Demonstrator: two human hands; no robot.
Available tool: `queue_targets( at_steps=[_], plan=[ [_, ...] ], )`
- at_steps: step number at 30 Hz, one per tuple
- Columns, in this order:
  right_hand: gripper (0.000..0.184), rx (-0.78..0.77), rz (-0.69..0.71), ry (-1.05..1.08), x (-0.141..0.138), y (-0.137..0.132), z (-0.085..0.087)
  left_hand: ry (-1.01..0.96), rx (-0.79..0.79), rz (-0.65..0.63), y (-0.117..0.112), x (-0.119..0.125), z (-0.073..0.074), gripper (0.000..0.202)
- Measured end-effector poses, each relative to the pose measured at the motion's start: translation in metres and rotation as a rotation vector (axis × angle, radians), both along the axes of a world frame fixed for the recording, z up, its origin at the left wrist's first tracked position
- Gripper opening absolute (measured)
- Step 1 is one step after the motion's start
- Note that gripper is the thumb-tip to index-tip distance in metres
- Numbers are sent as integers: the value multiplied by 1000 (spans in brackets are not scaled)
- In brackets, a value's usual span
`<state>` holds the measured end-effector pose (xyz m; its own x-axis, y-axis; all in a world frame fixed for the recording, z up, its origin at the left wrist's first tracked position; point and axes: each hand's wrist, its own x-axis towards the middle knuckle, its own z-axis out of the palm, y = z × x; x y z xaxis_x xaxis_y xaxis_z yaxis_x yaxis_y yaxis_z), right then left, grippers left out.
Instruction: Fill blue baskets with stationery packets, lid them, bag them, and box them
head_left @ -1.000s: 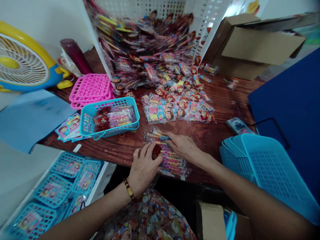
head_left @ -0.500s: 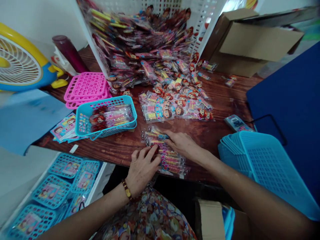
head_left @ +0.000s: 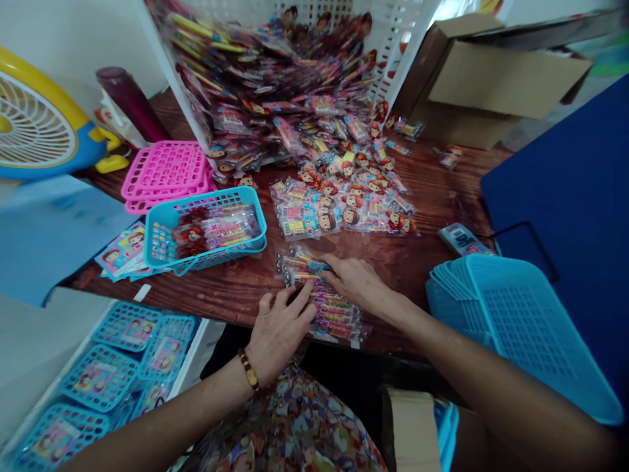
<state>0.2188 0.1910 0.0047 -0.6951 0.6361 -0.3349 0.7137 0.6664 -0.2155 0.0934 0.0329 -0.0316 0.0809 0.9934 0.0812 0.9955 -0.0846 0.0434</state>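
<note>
A row of overlapping clear plastic packets (head_left: 339,311) with pink and yellow sticks inside lies at the table's front edge. My left hand (head_left: 285,324), with a beaded bracelet at the wrist, rests its spread fingers on the row's left side. From the right, my right hand (head_left: 356,278) pinches a packet (head_left: 309,262) at the far end of the row; its thumb and fingertips are partly hidden. Just beyond the hands, more packets with cartoon heads (head_left: 324,213) lie in a flat group. Left of them stands a blue basket (head_left: 206,261) filled with similar packets.
A white crate (head_left: 179,82) spills a heap of packets onto the table. Pink baskets (head_left: 167,167), printed cards (head_left: 118,252) and a fan (head_left: 39,118) are at left. Stacked blue baskets (head_left: 535,321) and a cardboard box (head_left: 506,78) occupy the right. Filled baskets (head_left: 101,377) sit below the table at left.
My left fingers have shifted slightly over the packets, and my right hand stays almost in place. The whole view has drifted a little; the packets look nearly unchanged.
</note>
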Motion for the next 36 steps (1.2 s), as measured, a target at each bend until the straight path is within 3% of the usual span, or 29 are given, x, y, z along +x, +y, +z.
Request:
queue_targets(
  at_steps=[5,14,25,29,36],
  plan=[
    [43,1,9,16,2,0,0,24,20,-23,2,0,1,23],
    [41,7,13,8,2,-1,-2,-4,114,-43,-3,-3,-14,22],
    [41,-2,-19,-9,1,-3,2,-152,166,-78,-4,2,-16,27],
    [43,12,0,24,2,-3,0,-137,125,-55,-7,4,-12,47],
    [45,2,12,9,4,-4,1,-46,24,-23,5,3,3,52]
  ],
)
